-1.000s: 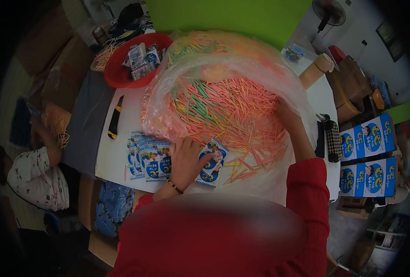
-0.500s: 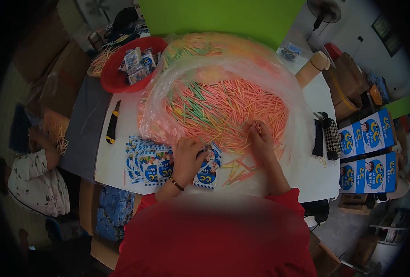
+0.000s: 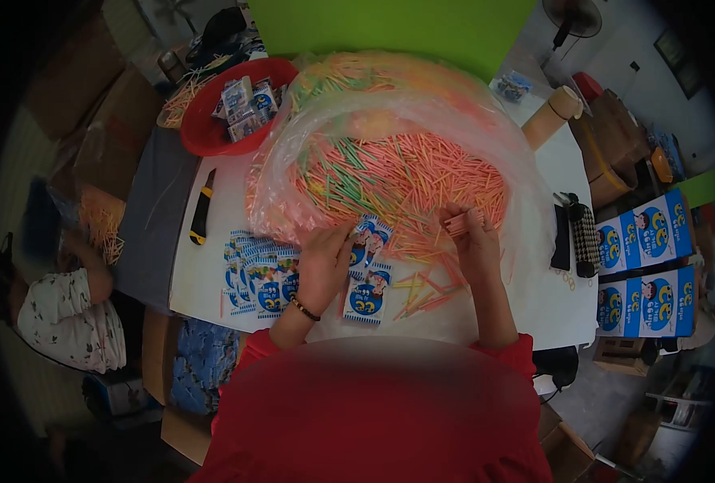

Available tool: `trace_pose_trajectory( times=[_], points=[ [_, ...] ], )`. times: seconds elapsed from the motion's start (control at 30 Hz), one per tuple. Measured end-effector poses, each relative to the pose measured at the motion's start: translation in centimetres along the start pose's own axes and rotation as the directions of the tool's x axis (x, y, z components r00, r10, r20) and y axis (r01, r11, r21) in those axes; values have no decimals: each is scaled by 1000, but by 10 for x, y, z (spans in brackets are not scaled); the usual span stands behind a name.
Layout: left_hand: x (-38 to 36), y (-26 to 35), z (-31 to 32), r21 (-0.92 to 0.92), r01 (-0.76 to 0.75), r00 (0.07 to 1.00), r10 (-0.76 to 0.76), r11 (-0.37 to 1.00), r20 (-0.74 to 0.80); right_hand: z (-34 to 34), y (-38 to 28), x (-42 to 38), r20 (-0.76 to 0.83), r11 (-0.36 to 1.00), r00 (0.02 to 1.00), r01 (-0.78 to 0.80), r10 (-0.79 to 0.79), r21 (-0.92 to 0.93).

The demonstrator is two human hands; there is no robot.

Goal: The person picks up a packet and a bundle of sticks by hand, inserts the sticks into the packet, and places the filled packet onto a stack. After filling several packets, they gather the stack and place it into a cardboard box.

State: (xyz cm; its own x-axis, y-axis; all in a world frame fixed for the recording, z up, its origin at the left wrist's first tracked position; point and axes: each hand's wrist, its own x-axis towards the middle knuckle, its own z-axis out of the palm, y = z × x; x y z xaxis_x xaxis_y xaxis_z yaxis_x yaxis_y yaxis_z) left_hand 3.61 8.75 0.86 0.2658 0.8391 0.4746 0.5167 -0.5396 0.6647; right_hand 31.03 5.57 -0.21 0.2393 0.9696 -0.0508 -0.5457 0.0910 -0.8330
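In my left hand (image 3: pixel 324 258), a blue-and-white printed packet (image 3: pixel 370 239) is pinched between thumb and fingers, lifted a little off the table. My right hand (image 3: pixel 478 248) is closed around a small bunch of pink candy sticks (image 3: pixel 462 222). Both hands are at the near edge of a large clear plastic bag (image 3: pixel 270 197), filled with pink, green and yellow candy sticks (image 3: pixel 398 173). Another printed packet (image 3: pixel 367 295) lies flat just below my left hand. To the left of that hand is an overlapping pile of similar packets (image 3: pixel 261 278). Loose sticks (image 3: pixel 422 296) are scattered between my forearms.
A red bowl (image 3: pixel 199 129) with filled packets stands back left, above a yellow-black cutter knife (image 3: pixel 202 211). At right are a checkered pouch (image 3: pixel 584 241), a tan bottle (image 3: pixel 547 119) and printed boxes (image 3: pixel 647 302). Another person's sleeve (image 3: pixel 64 302) shows at far left.
My left hand has raised a packet from the pile area toward the bag. My right hand has drawn back from the sticks and turned, so the bunch in it now shows.
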Motion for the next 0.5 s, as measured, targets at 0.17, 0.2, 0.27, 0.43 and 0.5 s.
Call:
trace_pose_trajectory(
  times=[0.17, 0.2, 0.27, 0.43, 0.5],
  points=[
    [-8, -5, 5, -466, 270, 960, -271, 843, 66, 39, -6, -24, 105, 983, 994, -43, 24, 178],
    [-8, -2, 6, -457, 272, 959, -277, 847, 59, 48, -8, -29, 114, 981, 993, -51, 30, 185],
    [-8, 5, 9, -796, 440, 874, -403, 415, 273, 66, -10, -38, 208, 984, 977, -80, 45, 162],
    [-9, 39, 1, -849, 526, 777, -434, 49, 457, 90, 19, -58, 288, 981, 939, -192, 189, -19],
    [-17, 32, 3, -854, 519, 764, -427, -36, 483, 89, 26, -60, 223, 967, 951, -176, 216, -183]
  ],
)
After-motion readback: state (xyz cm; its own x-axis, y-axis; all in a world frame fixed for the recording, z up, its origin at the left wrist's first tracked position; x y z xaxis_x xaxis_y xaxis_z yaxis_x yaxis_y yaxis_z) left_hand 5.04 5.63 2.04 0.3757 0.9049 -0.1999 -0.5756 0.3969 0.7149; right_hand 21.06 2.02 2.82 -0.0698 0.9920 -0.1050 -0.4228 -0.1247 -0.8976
